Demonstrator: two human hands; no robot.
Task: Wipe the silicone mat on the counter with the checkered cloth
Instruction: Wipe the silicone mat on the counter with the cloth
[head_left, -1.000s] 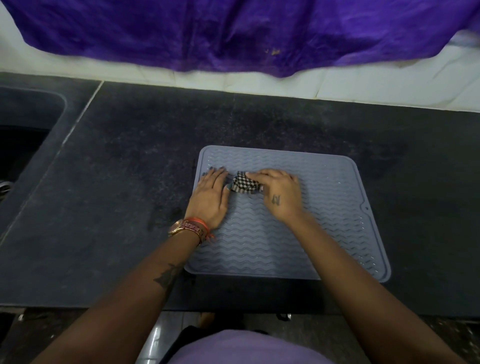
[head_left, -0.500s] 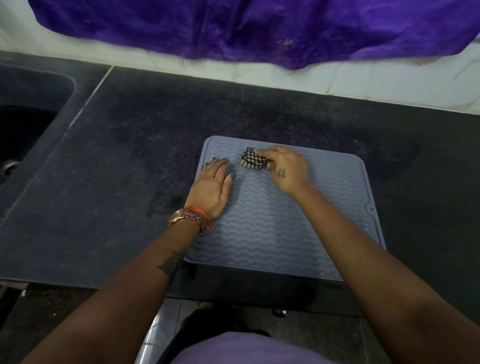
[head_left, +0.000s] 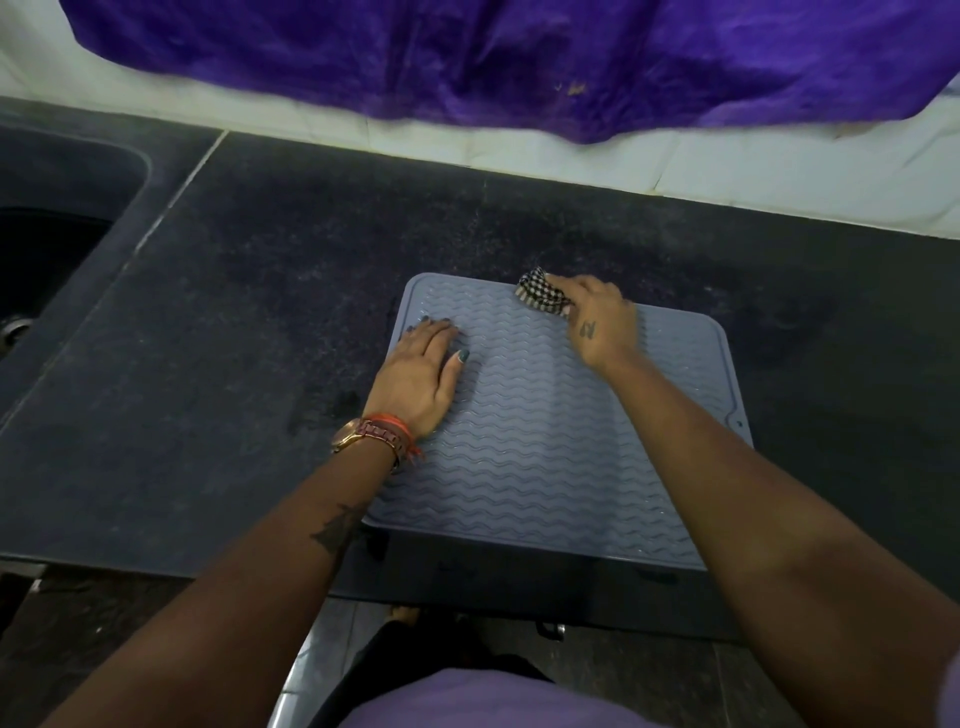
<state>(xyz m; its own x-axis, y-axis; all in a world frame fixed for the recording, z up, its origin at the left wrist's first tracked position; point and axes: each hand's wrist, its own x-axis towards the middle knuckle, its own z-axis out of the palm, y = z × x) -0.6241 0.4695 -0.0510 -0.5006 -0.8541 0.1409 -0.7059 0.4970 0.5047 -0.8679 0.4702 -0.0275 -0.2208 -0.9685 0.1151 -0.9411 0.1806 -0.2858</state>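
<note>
Right hand (head_left: 602, 325) fingers clenched on cloth (head_left: 543, 297) at mat (head_left: 545, 441) far edge. Left hand (head_left: 421, 374) flat, fingers released, pressing mat's left side on tabletop (head_left: 234, 338).

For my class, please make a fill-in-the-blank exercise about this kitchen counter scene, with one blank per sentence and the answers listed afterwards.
1. The checkered cloth is held in the person's ____ hand.
2. The left hand lies flat on the grey silicone ____.
3. The cloth sits at the mat's ____ edge, the one nearest the wall.
4. A watch is worn on the ____ wrist.

Missing words: right; mat; far; left
</note>
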